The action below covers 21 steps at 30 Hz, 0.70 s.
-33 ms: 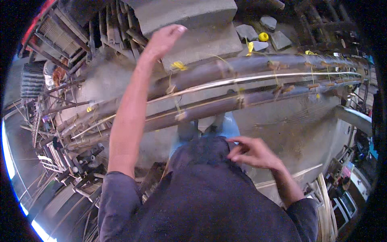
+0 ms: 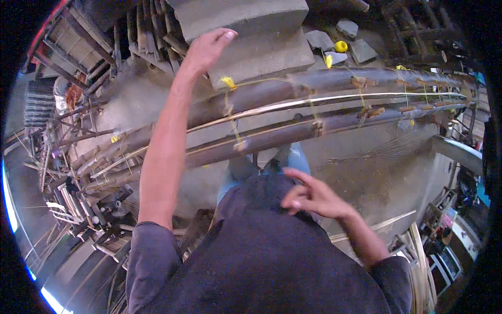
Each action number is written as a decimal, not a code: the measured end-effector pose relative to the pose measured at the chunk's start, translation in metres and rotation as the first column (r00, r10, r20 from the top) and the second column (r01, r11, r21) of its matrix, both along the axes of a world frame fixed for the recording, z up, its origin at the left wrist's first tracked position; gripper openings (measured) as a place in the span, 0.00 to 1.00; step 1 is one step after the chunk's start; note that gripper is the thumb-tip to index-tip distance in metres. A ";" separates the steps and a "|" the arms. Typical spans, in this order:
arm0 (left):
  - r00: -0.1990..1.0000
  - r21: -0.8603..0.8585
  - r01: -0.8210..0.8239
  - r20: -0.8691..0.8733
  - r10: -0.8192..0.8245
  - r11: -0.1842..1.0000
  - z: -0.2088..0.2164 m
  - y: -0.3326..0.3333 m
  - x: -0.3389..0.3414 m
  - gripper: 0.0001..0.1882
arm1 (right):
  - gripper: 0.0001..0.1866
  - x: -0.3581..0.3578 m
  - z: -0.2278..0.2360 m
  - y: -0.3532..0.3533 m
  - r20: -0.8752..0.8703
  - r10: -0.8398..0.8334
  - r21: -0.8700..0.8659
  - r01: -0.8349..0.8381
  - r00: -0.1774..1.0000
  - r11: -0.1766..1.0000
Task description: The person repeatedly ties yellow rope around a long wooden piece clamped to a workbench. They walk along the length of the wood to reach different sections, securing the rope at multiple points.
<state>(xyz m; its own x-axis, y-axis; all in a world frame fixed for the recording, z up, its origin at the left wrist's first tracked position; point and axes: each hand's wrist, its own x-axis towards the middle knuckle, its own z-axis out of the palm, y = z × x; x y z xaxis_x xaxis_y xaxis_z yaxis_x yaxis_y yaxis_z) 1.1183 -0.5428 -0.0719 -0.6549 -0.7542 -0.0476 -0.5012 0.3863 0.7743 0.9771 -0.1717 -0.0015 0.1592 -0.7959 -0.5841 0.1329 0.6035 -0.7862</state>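
My left hand [image 2: 209, 49] is raised on an outstretched arm over the concrete step, past the far pole. Its fingers look drawn together, with the thumb on top; whatever they hold is hidden. In front of my dark shirt hovers my right hand [image 2: 316, 200], index finger stretched out and thumb apart, with nothing visible in it. Two long dark poles, a far pole [image 2: 261, 95] and a near pole [image 2: 282, 138], run across in front of me. Between them lies a thin pale strip [image 2: 272, 109]. Yellow string [image 2: 227, 82] is tied around the poles with small wooden pegs [image 2: 374, 112].
Concrete steps [image 2: 261, 55] rise beyond the poles, with stone blocks [image 2: 364, 52] and a yellow ball of string [image 2: 341, 46] beside them. Wooden frames [image 2: 73, 47] and stacked wood pieces [image 2: 78, 206] crowd the left. Pale slats [image 2: 418, 261] stand at lower right.
My right hand has shifted slightly left across my shirt, its index finger more extended. My left hand has moved slightly up and left.
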 end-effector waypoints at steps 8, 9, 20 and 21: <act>0.995 -0.079 0.084 0.061 -0.079 0.993 0.028 0.120 0.109 0.16 | 0.04 0.095 0.041 -0.068 -0.767 -0.081 -0.334 -0.287 0.636 0.898; 0.994 -0.050 0.095 0.050 -0.092 0.994 0.015 0.139 0.112 0.15 | 0.03 0.086 0.103 -0.093 -0.871 0.027 -0.200 -0.404 0.491 0.893; 0.999 -0.433 -0.014 0.040 0.035 0.901 -0.010 0.152 0.083 0.08 | 0.19 0.062 -0.075 -0.296 -0.970 -0.097 -0.176 -0.363 0.224 0.915; 0.998 -0.445 -0.007 0.048 0.031 0.896 -0.002 0.154 0.081 0.08 | 0.17 0.050 -0.103 -0.296 -0.882 -0.306 -0.439 -0.388 0.359 0.810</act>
